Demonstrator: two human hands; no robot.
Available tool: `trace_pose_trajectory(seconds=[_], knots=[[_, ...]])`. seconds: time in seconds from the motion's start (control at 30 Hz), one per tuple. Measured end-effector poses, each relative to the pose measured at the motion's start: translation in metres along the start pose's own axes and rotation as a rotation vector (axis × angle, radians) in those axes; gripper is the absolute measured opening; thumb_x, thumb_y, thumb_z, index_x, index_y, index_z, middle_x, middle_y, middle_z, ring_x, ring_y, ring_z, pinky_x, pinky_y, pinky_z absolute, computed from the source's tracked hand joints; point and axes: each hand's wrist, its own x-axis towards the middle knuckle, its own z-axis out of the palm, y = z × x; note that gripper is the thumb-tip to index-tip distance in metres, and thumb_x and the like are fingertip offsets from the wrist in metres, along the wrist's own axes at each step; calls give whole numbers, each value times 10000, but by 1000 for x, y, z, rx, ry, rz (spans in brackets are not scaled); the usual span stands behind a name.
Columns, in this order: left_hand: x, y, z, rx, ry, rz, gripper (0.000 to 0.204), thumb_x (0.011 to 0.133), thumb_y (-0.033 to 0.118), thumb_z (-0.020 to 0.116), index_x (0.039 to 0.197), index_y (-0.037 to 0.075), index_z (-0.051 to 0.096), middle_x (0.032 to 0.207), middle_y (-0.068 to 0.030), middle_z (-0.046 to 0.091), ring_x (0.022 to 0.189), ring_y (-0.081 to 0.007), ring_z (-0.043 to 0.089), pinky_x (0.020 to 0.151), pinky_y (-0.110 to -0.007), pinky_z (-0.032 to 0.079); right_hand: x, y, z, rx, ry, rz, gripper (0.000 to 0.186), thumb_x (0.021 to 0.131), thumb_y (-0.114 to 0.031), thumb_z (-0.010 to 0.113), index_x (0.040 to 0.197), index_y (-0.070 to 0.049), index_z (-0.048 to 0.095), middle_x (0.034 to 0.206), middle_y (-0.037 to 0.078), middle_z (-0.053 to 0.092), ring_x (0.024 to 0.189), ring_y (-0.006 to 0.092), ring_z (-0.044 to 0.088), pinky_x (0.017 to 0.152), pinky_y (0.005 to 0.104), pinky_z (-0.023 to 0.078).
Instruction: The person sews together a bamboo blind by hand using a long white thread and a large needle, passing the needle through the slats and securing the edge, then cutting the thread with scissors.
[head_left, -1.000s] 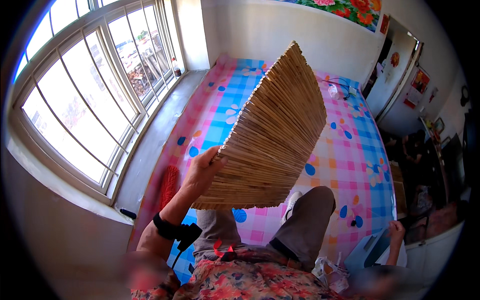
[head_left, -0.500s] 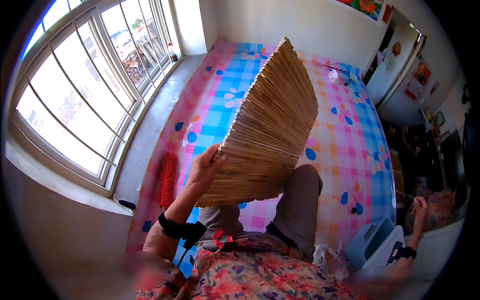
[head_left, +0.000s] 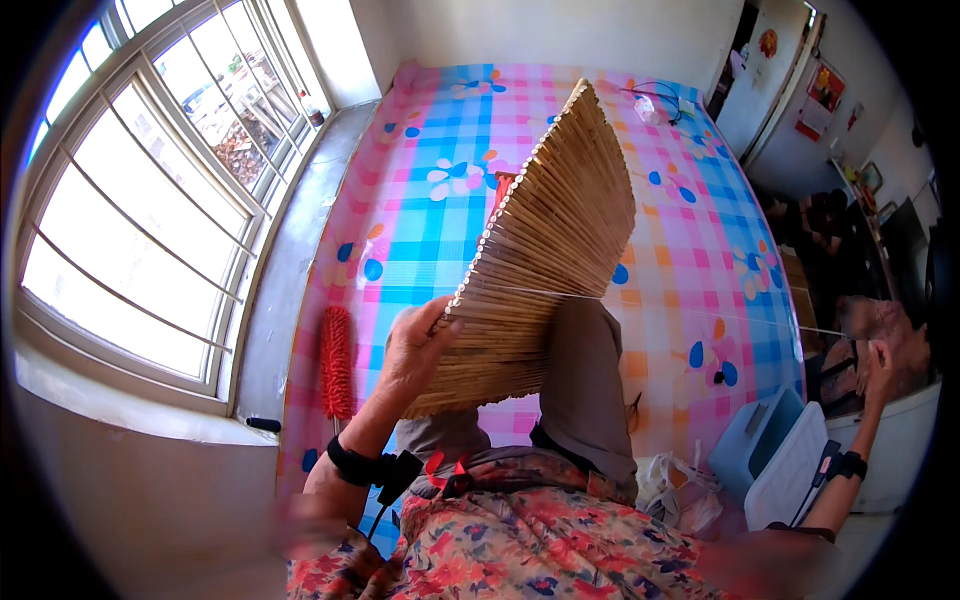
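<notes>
My left hand point(head_left: 412, 345) is closed on the left edge of a mat made of thin tan stalks point(head_left: 560, 220) laid side by side. The mat stands tilted over my knees, fanned and curved, with the pale cut ends of the stalks along its left edge. A thin white thread point(head_left: 530, 292) crosses the mat's face and runs taut to the right. Far out at the right, my right hand point(head_left: 880, 368) is closed in a pinch at the thread's far end. A slim straight piece shows near it, too small to identify.
I sit on a bed with a plaid flowered cover point(head_left: 420, 230). A red fluffy duster point(head_left: 336, 365) lies at left beside the barred window point(head_left: 140, 230). At right are a blue-grey bin point(head_left: 750, 445), a white lid point(head_left: 785, 470) and a plastic bag point(head_left: 680, 490). Something red point(head_left: 503, 187) shows behind the mat.
The white thread now shows stretched across the mat toward my right hand, which has moved up and right. My left hand keeps its hold. A red thing has come into sight behind the mat.
</notes>
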Motion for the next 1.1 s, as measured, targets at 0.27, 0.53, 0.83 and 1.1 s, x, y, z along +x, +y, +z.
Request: trace_pose_trajectory(seconds=[0.27,0.53,0.83,1.1], knots=[[21,-2,25,15,-99,-155,295,850,138,612,1131,51,593,753,-122,624,690,-246,615,647,-325,458,-2,-18,-19,346,6,148,267,891,-215,579,964,42,595,791,122,595,693,205,568,626,310,485],[25,2,29,-85,-224,-242,317,846,128,608,1148,36,577,953,-139,654,855,-217,633,769,-327,473,-3,75,-9,525,-64,573,194,911,-273,602,1014,-109,600,842,2,580,828,63,547,689,189,459],[22,-5,44,61,-356,-229,330,845,116,595,1157,11,564,950,-135,639,869,-193,605,803,-307,466,-1,59,14,584,207,486,327,905,-307,611,1152,-95,576,913,10,611,748,47,577,569,164,472],[28,-21,34,150,-362,-200,339,828,121,590,1149,13,567,870,-150,639,794,-190,608,763,-316,483,-12,117,7,490,-45,555,244,914,-309,597,1062,-115,585,665,-37,533,553,25,518,449,150,410]])
